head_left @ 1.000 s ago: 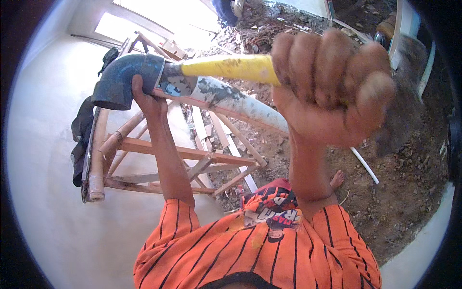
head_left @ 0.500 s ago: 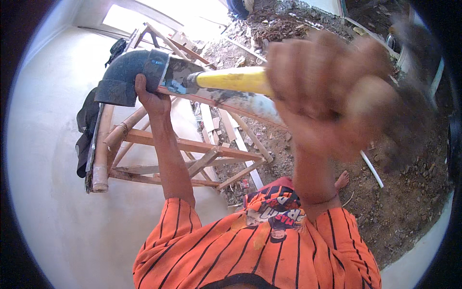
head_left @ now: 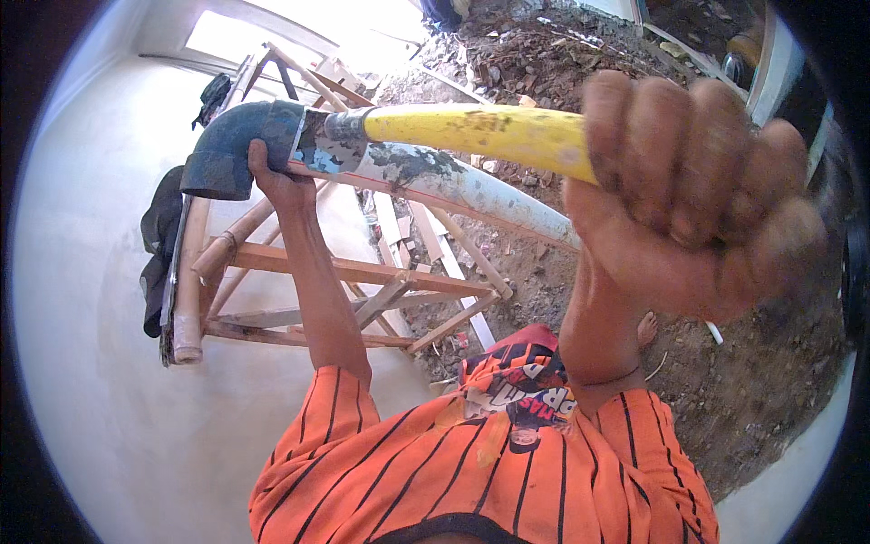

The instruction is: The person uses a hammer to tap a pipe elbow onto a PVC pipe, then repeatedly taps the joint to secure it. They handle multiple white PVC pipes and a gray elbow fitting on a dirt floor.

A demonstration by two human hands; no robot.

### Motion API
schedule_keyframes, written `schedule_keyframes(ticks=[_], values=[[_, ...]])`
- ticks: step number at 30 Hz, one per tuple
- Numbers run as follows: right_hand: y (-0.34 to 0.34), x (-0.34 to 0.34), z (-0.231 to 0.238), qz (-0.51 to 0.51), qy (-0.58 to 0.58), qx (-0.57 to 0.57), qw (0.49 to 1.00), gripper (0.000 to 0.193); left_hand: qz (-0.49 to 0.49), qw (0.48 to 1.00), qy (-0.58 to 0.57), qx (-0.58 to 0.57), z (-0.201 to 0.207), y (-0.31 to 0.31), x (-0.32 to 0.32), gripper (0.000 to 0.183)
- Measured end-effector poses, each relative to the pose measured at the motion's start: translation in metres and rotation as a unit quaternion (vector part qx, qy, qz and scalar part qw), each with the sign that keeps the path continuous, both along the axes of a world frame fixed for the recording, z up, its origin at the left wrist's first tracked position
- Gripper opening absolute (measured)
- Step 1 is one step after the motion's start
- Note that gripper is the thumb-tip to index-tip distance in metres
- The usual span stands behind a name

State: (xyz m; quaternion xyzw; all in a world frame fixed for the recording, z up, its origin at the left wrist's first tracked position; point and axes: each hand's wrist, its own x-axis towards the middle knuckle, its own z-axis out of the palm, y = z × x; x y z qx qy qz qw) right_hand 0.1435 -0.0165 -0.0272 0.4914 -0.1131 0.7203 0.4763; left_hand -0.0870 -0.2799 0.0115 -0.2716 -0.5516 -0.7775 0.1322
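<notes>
A dark grey pipe elbow (head_left: pixel 237 150) fits over the left end of a long, pale plastic pipe (head_left: pixel 489 192) with dark patches. My left hand (head_left: pixel 285 186) is closed round the joint from below, thumb up against the elbow; the other fingers are mostly hidden behind the pipe. My right hand (head_left: pixel 698 195), raised close to the camera and somewhat blurred, is wrapped round a tool with a yellow handle (head_left: pixel 480 131). A grey collar at the tool's far end overlaps the pipe beside the elbow; its working end cannot be made out.
A wood and bamboo trestle (head_left: pixel 362 267) stands below the pipe, with dark cloth (head_left: pixel 163 245) at its left. Loose boards (head_left: pixel 444 258) and rubble (head_left: pixel 535 68) lie on the earth floor. A pale wall (head_left: pixel 91 272) rises at the left. A bare foot (head_left: pixel 647 328) shows under my right arm.
My right hand has shifted to the right with the yellow-handled tool, and the collar end now sits slightly higher and further left over the pipe. My left hand keeps its hold.
</notes>
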Motion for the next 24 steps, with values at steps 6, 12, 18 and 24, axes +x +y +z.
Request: schedule_keyframes(ticks=[6, 12, 18, 24], values=[[-0.026, -0.047, 0.007, -0.042, -0.058, 0.003, 0.997, 0.029, -0.060, 0.998, 0.015, 0.024, 0.006, 0.040, 0.047, 0.056], [0.002, -0.013, -0.002, -0.018, 0.032, 0.031, 0.999, 0.030, -0.011, 1.000, 0.008, 0.001, -0.001, -0.004, 0.007, 0.060], [-0.027, -0.050, -0.005, -0.025, -0.066, 0.023, 0.997, 0.029, -0.090, 0.995, 0.040, 0.021, -0.003, 0.028, 0.044, 0.067], [0.029, -0.006, -0.010, -0.017, 0.017, 0.144, 0.989, 0.027, -0.059, 0.997, 0.043, 0.010, -0.009, -0.006, 0.012, 0.075]])
